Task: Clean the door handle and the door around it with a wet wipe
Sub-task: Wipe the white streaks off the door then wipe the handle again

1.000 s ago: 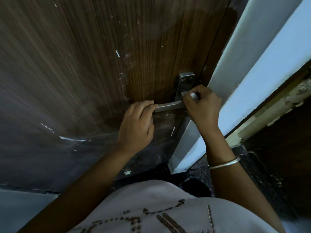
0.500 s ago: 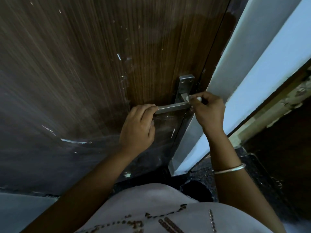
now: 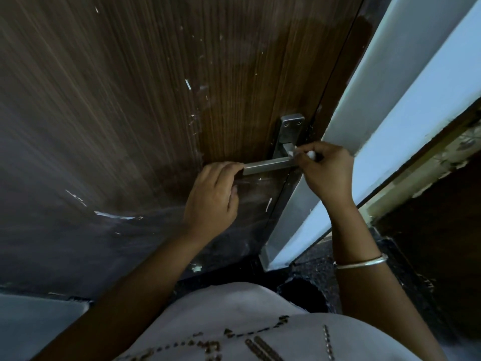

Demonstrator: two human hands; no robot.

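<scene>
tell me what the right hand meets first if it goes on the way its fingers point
Probably the door handle at its pivot end, right ahead of the wet wipe the right hand pinches; depth is unclear.

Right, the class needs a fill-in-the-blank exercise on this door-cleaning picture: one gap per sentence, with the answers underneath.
1. The left hand grips the free end of the metal ____.
2. The right hand pinches a white ____ against the inner end of the handle.
3. A silver bangle circles the ____ wrist.
Missing words: handle; wipe; right.
</scene>
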